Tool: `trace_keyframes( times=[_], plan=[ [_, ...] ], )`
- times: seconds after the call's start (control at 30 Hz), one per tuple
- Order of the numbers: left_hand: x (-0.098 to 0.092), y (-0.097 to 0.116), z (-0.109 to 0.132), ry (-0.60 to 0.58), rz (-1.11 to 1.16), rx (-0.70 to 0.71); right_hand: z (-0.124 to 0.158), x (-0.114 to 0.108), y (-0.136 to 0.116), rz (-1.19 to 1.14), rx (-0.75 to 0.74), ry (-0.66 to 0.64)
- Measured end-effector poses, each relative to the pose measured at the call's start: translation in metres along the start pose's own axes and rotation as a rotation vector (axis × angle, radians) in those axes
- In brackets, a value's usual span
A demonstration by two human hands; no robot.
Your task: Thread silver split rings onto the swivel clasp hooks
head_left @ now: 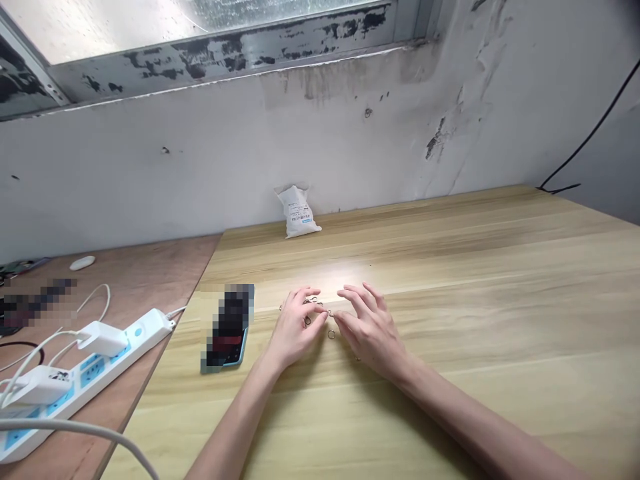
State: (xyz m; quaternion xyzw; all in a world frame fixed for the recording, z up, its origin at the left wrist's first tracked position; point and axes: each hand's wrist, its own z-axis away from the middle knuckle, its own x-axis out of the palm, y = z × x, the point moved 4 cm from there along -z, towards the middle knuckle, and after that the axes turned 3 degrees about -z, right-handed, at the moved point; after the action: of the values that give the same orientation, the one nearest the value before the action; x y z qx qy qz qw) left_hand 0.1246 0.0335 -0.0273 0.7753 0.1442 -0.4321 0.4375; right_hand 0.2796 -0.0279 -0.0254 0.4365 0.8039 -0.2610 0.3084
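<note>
A pale wood-grain desk fills the middle and right of the scene, pushed against a stained white wall below a window frame with peeling paint. A reddish-brown plywood table adjoins it on the left. On the plywood lie a white power strip with white chargers plugged in, their cables trailing, and farther off a small white oval object beside a pixelated patch. A black cable crosses the wall at far right. On the desk, a white sachet leans against the wall at the far edge, and a phone in a blue case, its face blurred, lies left of the hands. The left hand and right hand sit close together mid-desk, fingers spread and curved downward, fingertips almost meeting. Small metal rings lie scattered on the wood around and between them, several under the left hand's fingers. Whether either hand pinches a ring, I cannot tell.
</note>
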Motion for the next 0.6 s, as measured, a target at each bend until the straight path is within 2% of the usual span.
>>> trace_keyframes(
  times=[0.17, 0.6],
  plan=[
    [-0.002, 0.0039, 0.0007, 0.016, -0.055, 0.083, 0.0017, 0.0028, 0.0009, 0.009, -0.043, -0.035],
    [-0.0093, 0.0029, 0.0016, -0.095, -0.175, 0.171, 0.0011, 0.0018, -0.0023, -0.002, -0.096, -0.041]
  ],
)
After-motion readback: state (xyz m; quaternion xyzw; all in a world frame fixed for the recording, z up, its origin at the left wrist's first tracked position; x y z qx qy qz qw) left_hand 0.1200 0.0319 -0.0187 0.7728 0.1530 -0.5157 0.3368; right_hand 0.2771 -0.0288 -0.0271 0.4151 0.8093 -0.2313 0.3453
